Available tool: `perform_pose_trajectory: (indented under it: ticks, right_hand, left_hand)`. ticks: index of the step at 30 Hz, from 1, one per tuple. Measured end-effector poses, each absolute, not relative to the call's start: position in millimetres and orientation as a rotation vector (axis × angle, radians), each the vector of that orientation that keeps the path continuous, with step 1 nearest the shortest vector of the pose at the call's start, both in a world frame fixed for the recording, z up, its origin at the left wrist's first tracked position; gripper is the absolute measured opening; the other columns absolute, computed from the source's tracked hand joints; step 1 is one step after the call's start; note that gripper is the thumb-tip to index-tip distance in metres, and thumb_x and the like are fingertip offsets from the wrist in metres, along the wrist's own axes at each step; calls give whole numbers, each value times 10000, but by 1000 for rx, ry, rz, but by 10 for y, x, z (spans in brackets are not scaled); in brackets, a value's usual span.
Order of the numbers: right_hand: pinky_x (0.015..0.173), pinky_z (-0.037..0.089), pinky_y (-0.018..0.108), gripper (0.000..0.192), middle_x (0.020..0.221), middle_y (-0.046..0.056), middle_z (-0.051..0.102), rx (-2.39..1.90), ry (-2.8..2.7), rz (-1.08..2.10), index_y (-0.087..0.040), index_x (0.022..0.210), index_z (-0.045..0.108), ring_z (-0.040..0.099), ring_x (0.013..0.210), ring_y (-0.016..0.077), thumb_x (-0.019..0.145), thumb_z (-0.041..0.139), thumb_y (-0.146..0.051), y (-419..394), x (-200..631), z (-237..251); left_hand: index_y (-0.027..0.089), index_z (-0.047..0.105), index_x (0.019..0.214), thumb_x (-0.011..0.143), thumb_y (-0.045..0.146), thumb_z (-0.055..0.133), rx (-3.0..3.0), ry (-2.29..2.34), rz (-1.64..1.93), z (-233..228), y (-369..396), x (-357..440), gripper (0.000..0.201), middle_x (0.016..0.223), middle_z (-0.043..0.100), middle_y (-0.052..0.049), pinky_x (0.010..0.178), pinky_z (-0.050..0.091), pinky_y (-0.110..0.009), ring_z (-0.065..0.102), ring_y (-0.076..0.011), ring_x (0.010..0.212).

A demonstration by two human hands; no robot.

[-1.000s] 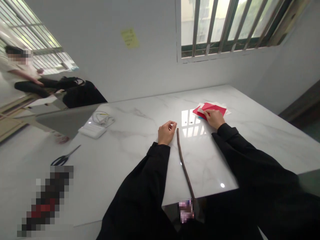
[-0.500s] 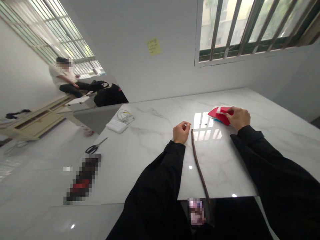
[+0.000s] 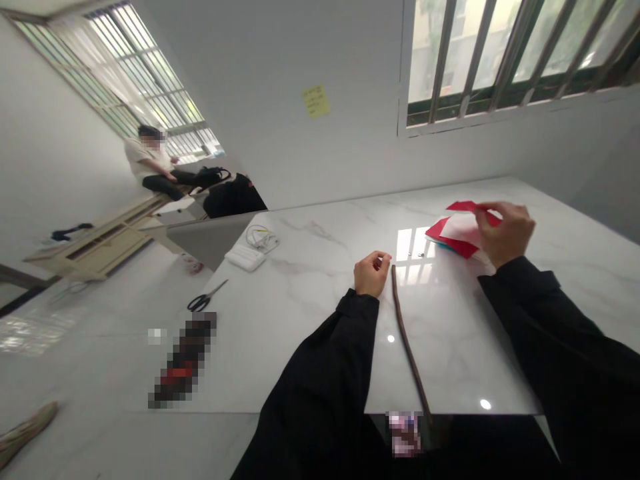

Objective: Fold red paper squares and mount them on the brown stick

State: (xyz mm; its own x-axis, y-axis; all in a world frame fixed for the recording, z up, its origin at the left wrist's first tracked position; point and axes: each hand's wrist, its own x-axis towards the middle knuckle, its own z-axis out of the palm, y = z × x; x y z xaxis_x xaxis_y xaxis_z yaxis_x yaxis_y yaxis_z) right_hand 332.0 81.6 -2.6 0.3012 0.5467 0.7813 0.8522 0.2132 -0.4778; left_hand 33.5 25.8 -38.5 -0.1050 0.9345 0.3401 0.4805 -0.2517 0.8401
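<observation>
My right hand [image 3: 507, 230] pinches a piece of red paper [image 3: 463, 206] and holds it raised over a small pile of coloured paper [image 3: 466, 249]. Red and white sheets show on the pile, with a blue edge beneath. My left hand [image 3: 371, 273] rests on the table with its fingers curled and the tips together; whatever may be between them is too small to make out. Just right of those fingertips is the top end of a thin brown stick [image 3: 407, 340]. It lies lengthwise and reaches past the table's near edge. Small dark bits [image 3: 421, 255] lie beyond the stick.
Scissors [image 3: 206, 297] with dark handles lie at the left, above a blurred-out dark and red object [image 3: 185, 363]. A white power strip [image 3: 245, 257] with its cable is farther back on the marble-patterned table [image 3: 310, 320]. Another person [image 3: 150, 160] sits far left.
My right hand has lifted the red paper up and to the right off the pile. The left hand keeps its curled pose beside the stick. The whole view has shifted slightly.
</observation>
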Motion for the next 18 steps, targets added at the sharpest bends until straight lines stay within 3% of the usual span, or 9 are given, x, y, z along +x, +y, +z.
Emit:
perform_pose_trajectory:
  ticks: [3, 5, 8, 11, 14, 16, 18]
  right_hand:
    - [942, 552, 466, 140, 1024, 123, 762, -1075, -1290, -332, -216, 1020, 720, 713, 1003, 292, 988, 612, -299, 621, 3020, 237]
    - [854, 584, 456, 157, 1033, 109, 731, -937, -1175, -205, -231, 1055, 671, 724, 964, 285, 1012, 588, -358, 498, 2813, 312]
    - [656, 562, 379, 218, 916, 85, 705, -904, -1019, 70, -243, 1013, 617, 698, 779, 249, 976, 643, -457, 404, 2564, 219]
    - [513, 478, 293, 308, 890, 66, 736, -949, -978, 449, -242, 1028, 575, 668, 651, 205, 924, 686, -509, 392, 2408, -22]
    - [513, 512, 285, 360, 852, 46, 746, -1034, -1066, 741, -236, 1040, 572, 689, 630, 208, 883, 706, -531, 367, 2320, -230]
    - [591, 584, 312, 386, 903, 58, 769, -1048, -1127, 897, -237, 1061, 597, 741, 724, 236, 853, 741, -529, 327, 2282, -304]
    - [694, 639, 350, 436, 992, 73, 788, -1008, -1171, 1043, -236, 1098, 636, 773, 841, 262, 811, 796, -522, 283, 2253, -333]
  left_hand:
    - [210, 764, 874, 914, 445, 698, 1637, 1485, 1383, -338, 240, 342, 248, 671, 608, 21, 638, 419, -257, 520, -114, 598]
    - [208, 765, 1041, 873, 488, 764, 1563, 1377, 1419, -299, 225, 352, 327, 788, 654, 0, 632, 436, -250, 523, -106, 617]
    - [246, 623, 1418, 745, 555, 893, 1466, 1194, 1441, -253, 197, 378, 788, 1201, 690, -105, 675, 496, -255, 617, -141, 812]
    - [289, 465, 1574, 644, 550, 970, 1404, 1117, 1438, -238, 181, 413, 1090, 1504, 555, -185, 780, 558, -305, 652, -234, 1079]
    - [224, 591, 1456, 710, 540, 928, 1346, 1058, 1450, -250, 199, 450, 878, 1382, 661, -183, 850, 585, -358, 691, -261, 1077]
    - [163, 710, 1228, 785, 531, 860, 1320, 1026, 1489, -266, 220, 464, 595, 1162, 752, -154, 871, 591, -371, 721, -246, 983]
    - [148, 734, 1046, 812, 499, 825, 1305, 1039, 1546, -283, 231, 456, 431, 1029, 776, -130, 873, 593, -369, 728, -230, 913]
